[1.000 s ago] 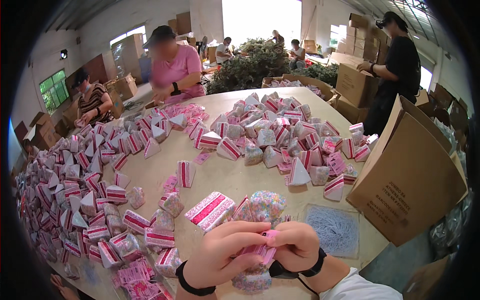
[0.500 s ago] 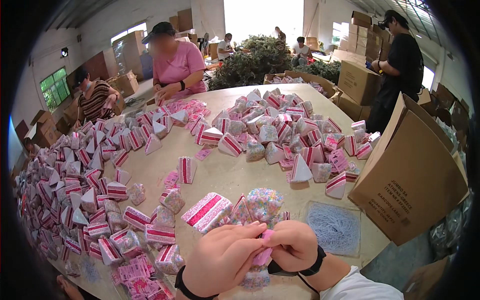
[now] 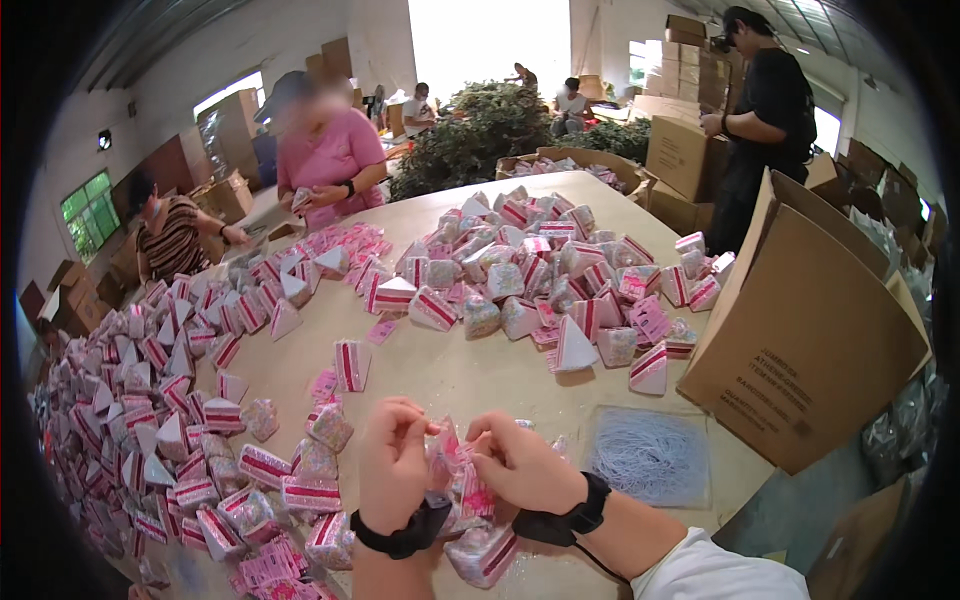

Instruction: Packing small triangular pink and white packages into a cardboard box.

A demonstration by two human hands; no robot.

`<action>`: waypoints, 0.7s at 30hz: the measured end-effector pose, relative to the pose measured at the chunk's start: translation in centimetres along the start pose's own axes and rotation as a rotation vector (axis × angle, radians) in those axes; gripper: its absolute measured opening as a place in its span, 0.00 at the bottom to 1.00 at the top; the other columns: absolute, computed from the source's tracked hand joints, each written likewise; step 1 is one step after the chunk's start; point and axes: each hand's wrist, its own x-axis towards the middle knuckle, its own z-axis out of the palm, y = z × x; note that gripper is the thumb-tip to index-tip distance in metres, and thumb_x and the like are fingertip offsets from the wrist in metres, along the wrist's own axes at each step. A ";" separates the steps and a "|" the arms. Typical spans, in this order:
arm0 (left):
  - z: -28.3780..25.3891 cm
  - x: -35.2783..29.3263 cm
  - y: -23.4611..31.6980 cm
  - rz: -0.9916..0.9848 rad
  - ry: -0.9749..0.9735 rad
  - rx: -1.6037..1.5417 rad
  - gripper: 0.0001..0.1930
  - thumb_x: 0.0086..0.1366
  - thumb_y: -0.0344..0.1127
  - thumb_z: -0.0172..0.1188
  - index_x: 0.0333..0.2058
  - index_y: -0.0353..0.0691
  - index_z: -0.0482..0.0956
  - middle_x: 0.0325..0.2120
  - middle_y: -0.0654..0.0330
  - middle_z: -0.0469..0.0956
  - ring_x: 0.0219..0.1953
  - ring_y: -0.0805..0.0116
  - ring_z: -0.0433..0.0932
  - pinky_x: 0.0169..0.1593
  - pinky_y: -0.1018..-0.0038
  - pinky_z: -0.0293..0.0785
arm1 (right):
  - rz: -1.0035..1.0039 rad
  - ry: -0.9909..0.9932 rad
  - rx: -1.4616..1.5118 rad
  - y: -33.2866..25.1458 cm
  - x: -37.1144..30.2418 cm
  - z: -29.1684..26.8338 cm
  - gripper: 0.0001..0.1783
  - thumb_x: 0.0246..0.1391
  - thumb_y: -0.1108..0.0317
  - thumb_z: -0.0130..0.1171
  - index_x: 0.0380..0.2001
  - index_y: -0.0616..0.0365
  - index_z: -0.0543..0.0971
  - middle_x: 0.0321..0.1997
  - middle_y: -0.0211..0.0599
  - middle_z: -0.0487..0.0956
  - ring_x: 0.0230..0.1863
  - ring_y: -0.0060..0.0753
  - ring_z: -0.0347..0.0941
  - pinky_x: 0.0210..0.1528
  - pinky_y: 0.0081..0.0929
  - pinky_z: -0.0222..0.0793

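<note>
My left hand (image 3: pixel 395 465) is raised over the near table, thumb and fingertips pinched together; whatever they hold is too small to make out. My right hand (image 3: pixel 525 468) has its fingers closed on pink tags (image 3: pixel 466 472), which hang between the two hands. Below them lies a cake-slice ornament (image 3: pixel 481 553) with a glittery white side and a red band. More ornaments behind the tags and fingers are largely hidden. Left of my left hand, a sprinkle-covered ornament (image 3: pixel 330 427) rests on the table beside a striped one (image 3: pixel 265 464).
Cake-slice ornaments heap along the left and far table (image 3: pixel 440 375). A clear tray of pale strings (image 3: pixel 650 460) sits right of my hand, near a large open carton (image 3: pixel 815 330). Pink tags (image 3: pixel 272 565) pile at lower left. A co-worker in pink (image 3: pixel 330 165) stands across the table.
My hands have drawn apart and turned upright, with the pink tags now spread between them. The view has shifted slightly. The co-worker in pink has raised an ornament.
</note>
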 end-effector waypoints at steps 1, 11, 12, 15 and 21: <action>-0.2 0.1 0.1 -0.035 -0.014 -0.003 0.04 0.59 0.18 0.48 0.28 0.33 0.69 0.32 0.59 0.69 0.31 0.73 0.74 0.37 0.80 0.70 | 0.037 0.001 -0.001 -0.1 0.0 0.0 0.10 0.54 0.77 0.50 0.40 0.59 0.66 0.21 0.23 0.66 0.23 0.13 0.59 0.24 0.15 0.55; -3.7 0.2 0.8 -0.240 -0.224 0.380 0.11 0.59 0.34 0.56 0.35 0.30 0.75 0.30 0.50 0.76 0.35 0.61 0.76 0.39 0.71 0.70 | 0.153 0.018 0.154 1.2 0.8 -1.4 0.08 0.54 0.79 0.50 0.38 0.59 0.68 0.26 0.24 0.70 0.26 0.11 0.65 0.26 0.13 0.61; -4.0 0.2 1.3 -0.217 -0.214 0.454 0.12 0.58 0.34 0.56 0.35 0.30 0.75 0.31 0.49 0.76 0.36 0.59 0.76 0.40 0.70 0.70 | 0.161 0.033 0.186 0.9 0.8 -1.7 0.06 0.54 0.78 0.50 0.37 0.60 0.68 0.26 0.26 0.71 0.27 0.13 0.66 0.27 0.14 0.62; -5.2 0.0 1.5 -0.184 -0.180 0.611 0.12 0.56 0.33 0.57 0.36 0.30 0.75 0.34 0.47 0.76 0.39 0.54 0.75 0.42 0.67 0.70 | 0.207 0.069 0.293 0.5 0.7 -2.7 0.04 0.55 0.76 0.49 0.35 0.61 0.70 0.25 0.27 0.72 0.28 0.15 0.68 0.30 0.16 0.65; -6.7 -0.5 3.2 -0.075 -0.124 0.592 0.12 0.56 0.31 0.57 0.38 0.31 0.74 0.34 0.49 0.75 0.39 0.55 0.75 0.43 0.68 0.70 | 0.100 0.160 0.142 -0.9 0.6 -4.6 0.09 0.54 0.80 0.46 0.35 0.63 0.75 0.29 0.30 0.75 0.33 0.17 0.71 0.36 0.15 0.65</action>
